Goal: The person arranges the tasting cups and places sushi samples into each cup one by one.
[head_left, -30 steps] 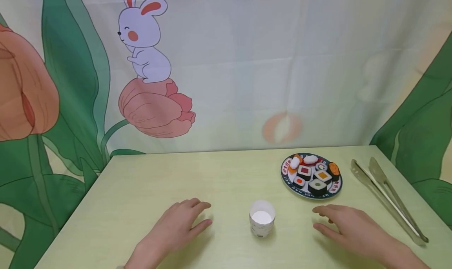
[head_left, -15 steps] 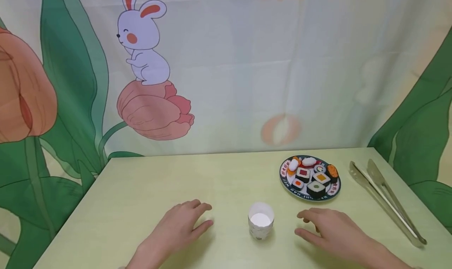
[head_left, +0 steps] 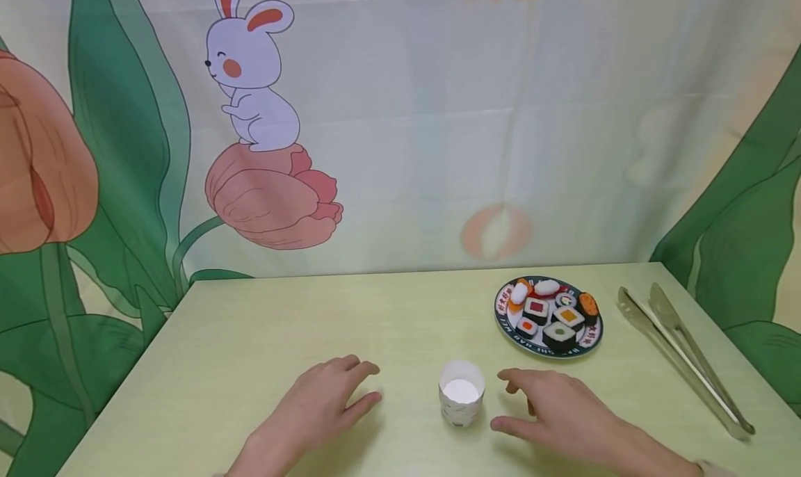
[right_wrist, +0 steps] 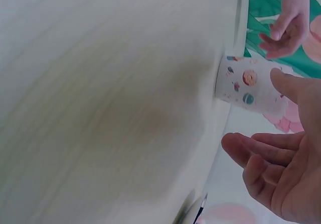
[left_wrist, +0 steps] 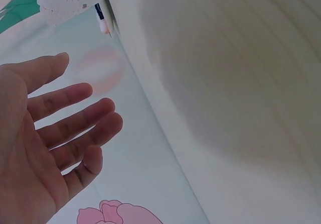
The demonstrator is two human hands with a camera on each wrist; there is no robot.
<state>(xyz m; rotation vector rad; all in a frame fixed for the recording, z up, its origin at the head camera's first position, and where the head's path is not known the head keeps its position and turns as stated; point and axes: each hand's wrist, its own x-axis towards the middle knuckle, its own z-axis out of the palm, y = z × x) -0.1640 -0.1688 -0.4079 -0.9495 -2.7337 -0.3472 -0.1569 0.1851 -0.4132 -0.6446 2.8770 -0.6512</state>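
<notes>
A small white paper cup [head_left: 460,400] with printed figures stands upright on the table. To its right, close but apart, my right hand [head_left: 551,414] hovers with thumb and fingers spread toward it. My left hand [head_left: 325,400] is held over the table to the cup's left, farther off, its fingers loosely bent around nothing. The right wrist view shows the cup [right_wrist: 246,86] beyond my right thumb, with a gap between. In the left wrist view the bare palm of my left hand [left_wrist: 45,133] shows, and part of the cup [left_wrist: 70,0] appears at the top.
Behind my right hand, a round plate [head_left: 500,317] carries several sushi pieces [head_left: 560,336]. Metal tongs [head_left: 688,366] lie along the table's right side. A printed cloth [head_left: 400,150] with a rabbit and tulips hangs behind the table's back edge.
My right hand has moved left toward the cup, narrowing the gap. The left hand has stayed nearly in place. The cup, plate and tongs stand where they were.
</notes>
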